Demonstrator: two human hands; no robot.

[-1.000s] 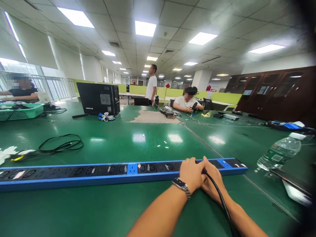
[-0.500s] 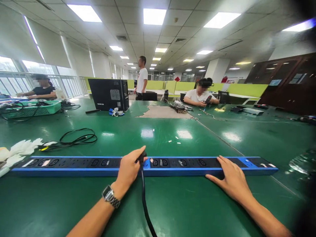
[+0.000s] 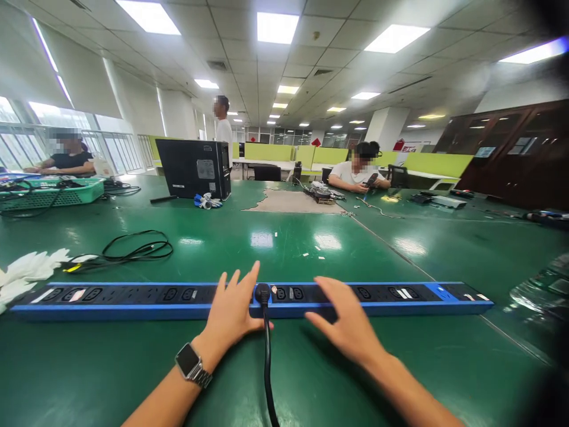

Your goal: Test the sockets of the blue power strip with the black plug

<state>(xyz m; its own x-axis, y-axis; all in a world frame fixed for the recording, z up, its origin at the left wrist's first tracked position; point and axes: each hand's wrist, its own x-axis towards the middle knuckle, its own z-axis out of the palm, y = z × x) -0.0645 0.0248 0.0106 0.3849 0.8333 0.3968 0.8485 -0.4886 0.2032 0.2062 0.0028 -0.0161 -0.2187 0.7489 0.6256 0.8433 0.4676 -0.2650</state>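
A long blue and black power strip [image 3: 151,312] lies across the green table, its sockets facing up. Near its middle a black plug [image 3: 262,293] sits on the blue section, and its thick cord [image 3: 267,367] runs down toward me. My left hand [image 3: 232,308] rests on the strip just left of the plug, fingers spread, the thumb close to the cord. To the right of the plug, my right hand [image 3: 344,320] hovers over or touches the strip's front edge, its fingers apart and nothing held.
White gloves [image 3: 33,273] and a coiled black cable [image 3: 140,246] lie at left. A green basket [image 3: 75,194], a black computer case [image 3: 193,169] and blue-white gloves [image 3: 207,201] stand farther back. Clear plastic [image 3: 544,290] is at right. Other people are beyond the table.
My left hand has let go of the plug and spread its fingers beside it. My right hand has moved left along the strip, closer to the plug. The standing person has shifted left.
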